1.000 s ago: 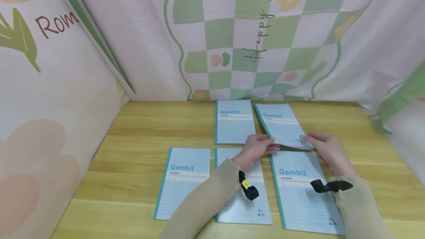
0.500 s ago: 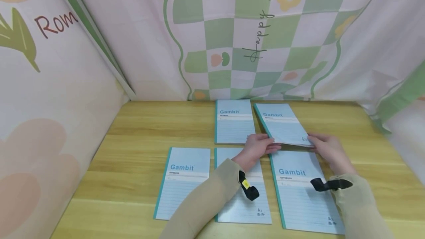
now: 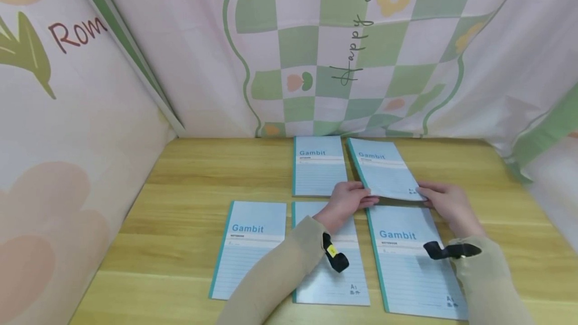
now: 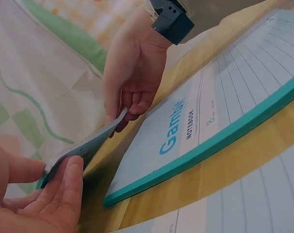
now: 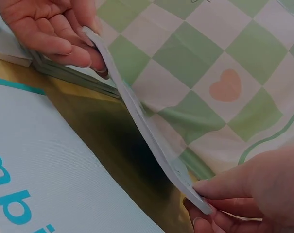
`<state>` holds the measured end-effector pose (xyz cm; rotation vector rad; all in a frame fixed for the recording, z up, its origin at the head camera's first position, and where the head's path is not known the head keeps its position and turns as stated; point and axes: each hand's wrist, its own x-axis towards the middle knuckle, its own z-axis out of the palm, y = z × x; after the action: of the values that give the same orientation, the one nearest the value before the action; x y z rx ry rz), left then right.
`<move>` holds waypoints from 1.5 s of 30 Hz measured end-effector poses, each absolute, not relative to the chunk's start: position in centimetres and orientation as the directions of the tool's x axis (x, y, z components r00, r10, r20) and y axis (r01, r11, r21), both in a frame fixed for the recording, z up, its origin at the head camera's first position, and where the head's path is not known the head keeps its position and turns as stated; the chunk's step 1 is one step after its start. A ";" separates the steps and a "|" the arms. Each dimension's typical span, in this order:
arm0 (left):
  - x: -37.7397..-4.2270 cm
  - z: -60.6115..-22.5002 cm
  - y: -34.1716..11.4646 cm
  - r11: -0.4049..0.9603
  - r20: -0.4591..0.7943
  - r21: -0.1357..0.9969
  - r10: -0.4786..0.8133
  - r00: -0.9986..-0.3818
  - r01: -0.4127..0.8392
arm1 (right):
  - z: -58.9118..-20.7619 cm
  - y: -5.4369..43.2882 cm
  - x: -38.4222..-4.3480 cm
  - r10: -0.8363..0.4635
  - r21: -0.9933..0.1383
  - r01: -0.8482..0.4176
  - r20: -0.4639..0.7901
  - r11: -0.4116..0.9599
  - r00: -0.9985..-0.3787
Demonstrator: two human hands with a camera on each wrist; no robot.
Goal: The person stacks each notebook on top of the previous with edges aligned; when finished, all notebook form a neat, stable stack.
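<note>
A light blue notebook with a teal spine is held between both hands at the back right, its near edge raised off the table. My left hand pinches the near left corner, thumb on top and fingers beneath. At the near right corner my right hand grips with the thumb over the cover. The right wrist view shows the raised notebook edge-on, bending slightly, with a shadowed gap under it. Just in front lies a matching notebook, flat, below the right wrist.
Another notebook lies at the back, left of the held one. In the front row are a notebook at the left and one partly hidden by the left sleeve. A patterned curtain hangs behind the wooden table.
The right thumb has shifted from the cover towards the notebook's right corner. The held notebook tilts a little differently, its far edge slightly higher now. The other notebooks stay put.
</note>
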<state>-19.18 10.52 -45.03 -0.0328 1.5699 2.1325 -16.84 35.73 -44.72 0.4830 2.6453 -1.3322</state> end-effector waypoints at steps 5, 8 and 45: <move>-19.2 -44.8 10.4 -0.188 -0.295 0.907 0.358 -0.886 -0.378 | -44.5 35.7 -16.7 0.231 -0.760 0.350 -0.264 0.548 -0.936; -19.2 -44.7 10.2 -0.169 -0.295 0.912 0.363 -0.884 -0.374 | -44.4 35.8 -16.6 0.233 -0.764 0.354 -0.268 0.540 -0.935; -19.7 -44.4 5.8 -0.077 -0.213 0.966 0.300 -0.930 -0.246 | -42.0 32.9 -15.4 0.278 -0.793 0.321 -0.199 0.517 -0.940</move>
<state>-19.70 5.77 -44.39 0.0590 1.8402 2.0656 -15.42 32.88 -42.04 0.5317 2.6956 -1.4246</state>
